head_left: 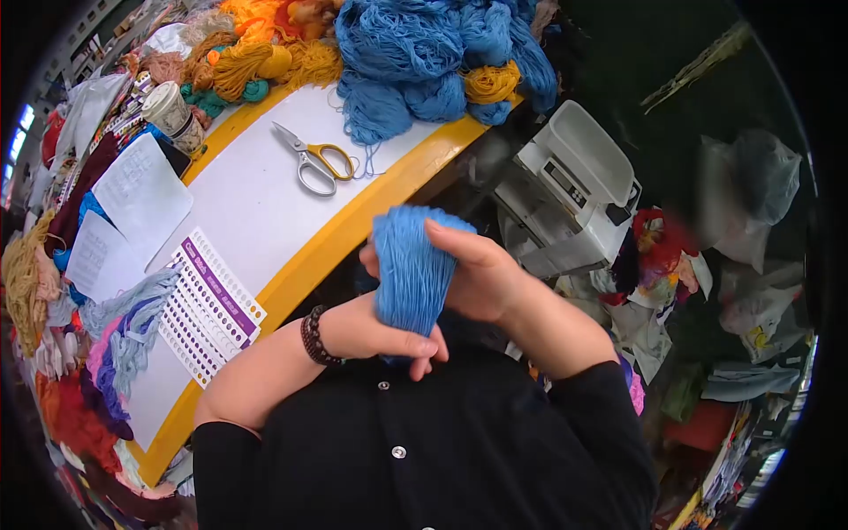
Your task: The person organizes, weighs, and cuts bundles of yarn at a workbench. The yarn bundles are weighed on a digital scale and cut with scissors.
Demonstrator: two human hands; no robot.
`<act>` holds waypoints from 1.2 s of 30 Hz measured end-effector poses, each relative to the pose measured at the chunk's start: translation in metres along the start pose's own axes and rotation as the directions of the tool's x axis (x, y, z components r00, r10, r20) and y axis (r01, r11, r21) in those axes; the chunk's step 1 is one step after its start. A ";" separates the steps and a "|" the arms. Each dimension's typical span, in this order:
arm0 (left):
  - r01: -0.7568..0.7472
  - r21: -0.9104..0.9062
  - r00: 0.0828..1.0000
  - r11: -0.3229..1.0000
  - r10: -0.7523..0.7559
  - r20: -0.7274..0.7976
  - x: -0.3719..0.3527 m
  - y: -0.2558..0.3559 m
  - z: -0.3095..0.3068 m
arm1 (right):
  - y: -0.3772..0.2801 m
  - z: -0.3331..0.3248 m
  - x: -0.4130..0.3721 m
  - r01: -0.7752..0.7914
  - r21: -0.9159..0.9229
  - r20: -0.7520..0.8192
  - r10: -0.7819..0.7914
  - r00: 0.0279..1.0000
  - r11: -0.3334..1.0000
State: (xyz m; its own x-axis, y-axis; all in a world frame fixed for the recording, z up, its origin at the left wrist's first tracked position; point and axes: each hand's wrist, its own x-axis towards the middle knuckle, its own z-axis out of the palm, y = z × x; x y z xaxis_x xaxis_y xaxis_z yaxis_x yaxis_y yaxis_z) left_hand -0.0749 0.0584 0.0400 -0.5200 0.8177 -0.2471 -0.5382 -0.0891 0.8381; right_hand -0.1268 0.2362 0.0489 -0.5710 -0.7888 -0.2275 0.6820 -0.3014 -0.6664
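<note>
Both hands were closed on one blue skein (411, 269) held close before the chest: the left hand (373, 332) pinched its lower end, and the right hand (481, 278) wrapped its upper part, thumb across the top. Its long axis ran away from the body, toward the scissors (309, 162) on the table (256, 212) beyond.

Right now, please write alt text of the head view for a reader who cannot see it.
Both hands hold a skein of blue yarn before a black shirt: the left hand, wearing a beaded bracelet, grips its lower end, the right hand its top. Behind, scissors lie on a yellow-edged white table beside piled yarn.
</note>
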 end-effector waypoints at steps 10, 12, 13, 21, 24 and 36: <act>-0.341 -0.234 0.932 0.911 0.294 -0.214 -0.028 -0.010 -0.009 | -0.007 -0.096 0.149 -0.033 -0.998 -0.007 -0.487 0.874 -0.046; -0.361 -0.211 0.919 0.909 0.307 -0.250 -0.032 -0.013 -0.011 | 0.010 -0.090 0.193 0.037 -0.986 0.118 -0.529 0.840 -0.161; -0.383 -0.206 0.907 0.900 0.325 -0.267 -0.036 -0.016 -0.014 | 0.014 -0.083 0.208 0.016 -0.972 0.138 -0.507 0.851 -0.236; -0.465 -0.177 0.851 0.868 0.382 -0.359 -0.055 -0.020 -0.026 | 0.024 -0.071 0.245 -0.242 -0.753 0.112 -0.482 0.869 -0.612; -0.471 -0.200 0.845 0.860 0.374 -0.383 -0.054 -0.016 -0.029 | 0.036 -0.080 0.252 -0.247 -0.840 0.036 -0.503 0.864 -0.483; -0.429 -0.120 0.843 0.895 0.350 -0.408 -0.061 0.021 -0.028 | 0.000 -0.103 0.177 -0.217 -0.717 -0.231 0.069 0.971 0.663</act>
State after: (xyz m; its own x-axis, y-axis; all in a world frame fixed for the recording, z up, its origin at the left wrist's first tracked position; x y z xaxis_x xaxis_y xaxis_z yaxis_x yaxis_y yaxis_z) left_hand -0.0733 -0.0094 0.0590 -0.8974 0.4263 -0.1138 -0.3381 -0.4988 0.7980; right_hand -0.2749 0.1518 -0.0651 -0.6129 -0.6626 -0.4305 0.2483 0.3557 -0.9010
